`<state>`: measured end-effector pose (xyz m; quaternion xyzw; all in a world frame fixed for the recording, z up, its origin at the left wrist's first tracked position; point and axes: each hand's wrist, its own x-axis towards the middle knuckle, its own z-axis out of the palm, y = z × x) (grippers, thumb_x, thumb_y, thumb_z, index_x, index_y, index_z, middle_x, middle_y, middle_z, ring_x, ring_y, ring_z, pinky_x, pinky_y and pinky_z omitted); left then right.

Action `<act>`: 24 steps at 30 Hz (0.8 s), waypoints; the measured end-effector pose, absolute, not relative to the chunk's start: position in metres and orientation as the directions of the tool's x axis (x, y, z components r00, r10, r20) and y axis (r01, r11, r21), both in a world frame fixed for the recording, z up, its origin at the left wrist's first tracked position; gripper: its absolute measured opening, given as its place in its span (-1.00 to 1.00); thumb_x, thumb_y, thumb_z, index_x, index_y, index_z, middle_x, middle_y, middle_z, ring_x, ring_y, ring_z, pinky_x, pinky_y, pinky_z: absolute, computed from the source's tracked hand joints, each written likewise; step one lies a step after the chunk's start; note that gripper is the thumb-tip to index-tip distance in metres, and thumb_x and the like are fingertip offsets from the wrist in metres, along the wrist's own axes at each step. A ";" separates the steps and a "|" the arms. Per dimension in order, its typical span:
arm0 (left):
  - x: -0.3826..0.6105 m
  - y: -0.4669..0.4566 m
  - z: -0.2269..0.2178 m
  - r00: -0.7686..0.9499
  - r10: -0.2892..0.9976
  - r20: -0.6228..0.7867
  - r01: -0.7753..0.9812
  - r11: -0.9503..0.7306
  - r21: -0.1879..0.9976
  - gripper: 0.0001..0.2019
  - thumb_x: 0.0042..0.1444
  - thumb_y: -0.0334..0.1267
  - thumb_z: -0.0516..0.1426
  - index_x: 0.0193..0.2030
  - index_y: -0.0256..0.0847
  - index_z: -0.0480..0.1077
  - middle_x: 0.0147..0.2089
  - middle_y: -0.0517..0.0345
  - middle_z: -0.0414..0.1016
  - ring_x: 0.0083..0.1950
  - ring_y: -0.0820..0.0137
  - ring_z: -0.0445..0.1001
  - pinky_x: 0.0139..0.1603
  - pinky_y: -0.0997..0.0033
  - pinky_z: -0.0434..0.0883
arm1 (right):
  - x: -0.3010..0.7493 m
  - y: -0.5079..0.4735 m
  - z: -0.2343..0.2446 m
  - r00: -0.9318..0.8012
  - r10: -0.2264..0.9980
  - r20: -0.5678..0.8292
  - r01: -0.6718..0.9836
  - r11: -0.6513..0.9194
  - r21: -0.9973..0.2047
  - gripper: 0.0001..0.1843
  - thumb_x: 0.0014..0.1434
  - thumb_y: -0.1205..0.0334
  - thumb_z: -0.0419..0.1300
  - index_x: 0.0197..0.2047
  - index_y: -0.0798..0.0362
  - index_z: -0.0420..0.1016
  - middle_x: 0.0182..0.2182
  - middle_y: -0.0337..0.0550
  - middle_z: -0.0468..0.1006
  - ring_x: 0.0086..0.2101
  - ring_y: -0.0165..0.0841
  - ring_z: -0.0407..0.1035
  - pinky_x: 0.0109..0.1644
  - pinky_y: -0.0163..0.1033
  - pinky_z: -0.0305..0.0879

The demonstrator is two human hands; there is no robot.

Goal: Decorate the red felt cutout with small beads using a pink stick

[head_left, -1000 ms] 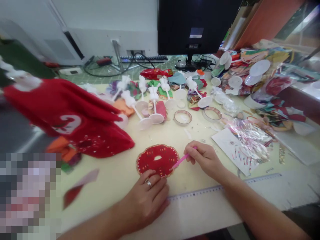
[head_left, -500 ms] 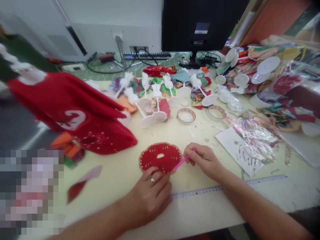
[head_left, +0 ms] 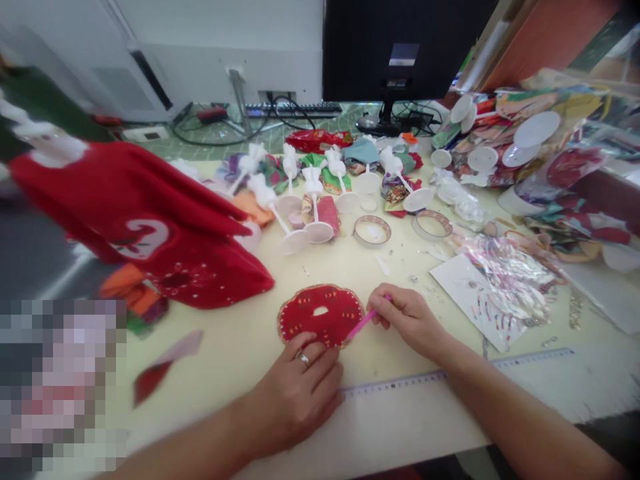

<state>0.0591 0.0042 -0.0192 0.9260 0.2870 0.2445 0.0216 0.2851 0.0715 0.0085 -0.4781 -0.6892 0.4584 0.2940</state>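
A red felt oval [head_left: 320,315] with a gold beaded edge, small sequins and a central oval hole lies on the cream table top [head_left: 235,360]. My left hand [head_left: 295,393], with a ring on one finger, rests on its lower edge and holds it down. My right hand [head_left: 407,321] pinches a pink stick [head_left: 361,325], whose tip is at the oval's lower right edge. My left fingers hide the bottom of the oval.
Several white plastic stemmed discs [head_left: 313,200] and fabric scraps lie beyond the oval, with tape rolls [head_left: 373,231] beside them. A red cloth [head_left: 165,250] lies at left. A metal ruler [head_left: 400,385] runs along the near side. Plastic-covered paper [head_left: 500,300] lies at right.
The view has shifted slightly. The pink stick's tip has drawn back from the oval's surface to its edge, and my left hand still holds the oval down.
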 end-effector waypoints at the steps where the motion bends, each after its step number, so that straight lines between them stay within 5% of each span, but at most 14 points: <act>1: 0.059 0.004 -0.019 0.716 0.543 0.440 0.520 -0.834 0.183 -0.83 0.11 -0.32 0.12 -0.16 -0.32 0.41 -0.14 -0.02 0.51 -0.11 0.26 0.40 0.08 0.07 0.30 | 0.285 0.072 0.008 -0.368 0.929 -0.033 0.396 0.124 -0.910 -0.66 0.27 0.07 -0.01 -0.44 0.08 0.35 -0.60 -0.28 0.37 -0.57 -0.50 0.25 -0.47 -0.36 0.20; 18: 0.063 0.007 -0.017 0.725 0.556 0.405 0.527 -0.828 0.193 -0.77 0.14 -0.27 0.10 -0.10 -0.33 0.40 0.08 -0.06 0.42 0.05 0.16 0.34 0.18 -0.02 0.19 | 0.287 0.071 0.007 -0.349 0.936 -0.047 0.444 0.121 -0.888 -0.64 0.28 0.05 -0.03 -0.44 0.07 0.35 -0.60 -0.28 0.38 -0.57 -0.48 0.26 -0.46 -0.35 0.19; 24: 0.064 0.007 -0.018 0.722 0.563 0.401 0.541 -0.822 0.180 -0.76 0.15 -0.24 0.10 -0.10 -0.32 0.39 0.06 -0.06 0.44 0.05 0.16 0.34 0.20 -0.05 0.16 | 0.286 0.067 0.008 -0.362 0.930 0.064 0.457 0.236 -0.858 -0.64 0.30 0.10 -0.06 -0.47 0.06 0.32 -0.59 -0.27 0.37 -0.55 -0.48 0.25 -0.44 -0.35 0.18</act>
